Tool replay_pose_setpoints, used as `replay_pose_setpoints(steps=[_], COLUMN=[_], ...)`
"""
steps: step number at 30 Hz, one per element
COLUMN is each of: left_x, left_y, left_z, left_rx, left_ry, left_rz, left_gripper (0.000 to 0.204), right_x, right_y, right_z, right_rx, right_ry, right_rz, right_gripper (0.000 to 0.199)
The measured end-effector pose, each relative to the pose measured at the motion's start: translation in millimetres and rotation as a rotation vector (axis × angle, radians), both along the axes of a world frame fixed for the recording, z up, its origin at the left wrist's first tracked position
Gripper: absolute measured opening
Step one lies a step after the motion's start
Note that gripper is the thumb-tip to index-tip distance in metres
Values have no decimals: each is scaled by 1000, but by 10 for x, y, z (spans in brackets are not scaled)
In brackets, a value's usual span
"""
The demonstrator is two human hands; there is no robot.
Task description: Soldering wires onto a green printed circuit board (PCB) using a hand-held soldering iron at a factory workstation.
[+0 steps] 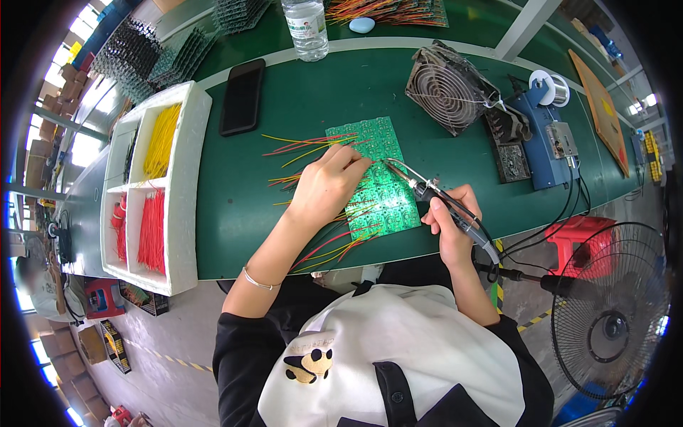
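Here, blue-labelled clear bottle (306, 27) upright.

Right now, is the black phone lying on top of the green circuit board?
No. The black phone lies on the green table beside the white tray, apart from the green circuit board.

My green counter (235, 213) runs across the room, a white stripe along its far edge. Below its near edge I see grey concrete floor (178, 334) with yellow-black tape. A red stool (580, 238) and black standing fan (612, 313) sit at my right. Daylight glares through windows (75, 43) far left.
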State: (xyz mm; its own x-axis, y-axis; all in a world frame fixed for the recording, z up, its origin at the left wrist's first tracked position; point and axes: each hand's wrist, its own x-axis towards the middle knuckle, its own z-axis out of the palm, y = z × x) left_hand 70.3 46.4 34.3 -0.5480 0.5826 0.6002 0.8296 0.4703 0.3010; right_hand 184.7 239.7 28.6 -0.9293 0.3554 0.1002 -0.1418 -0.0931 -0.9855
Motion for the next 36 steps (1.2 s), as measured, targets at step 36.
replay_pose_setpoints(steps=[36], left_x=[120], left_y=[-354], left_z=[329], left_rx=[173], left_ry=[-106], left_rz=[230], left_gripper=[12], right_x=[23], right_y=[61], right_z=[-8], right_rx=[-219], right_ry=[143], right_rz=[-148], right_gripper=[14])
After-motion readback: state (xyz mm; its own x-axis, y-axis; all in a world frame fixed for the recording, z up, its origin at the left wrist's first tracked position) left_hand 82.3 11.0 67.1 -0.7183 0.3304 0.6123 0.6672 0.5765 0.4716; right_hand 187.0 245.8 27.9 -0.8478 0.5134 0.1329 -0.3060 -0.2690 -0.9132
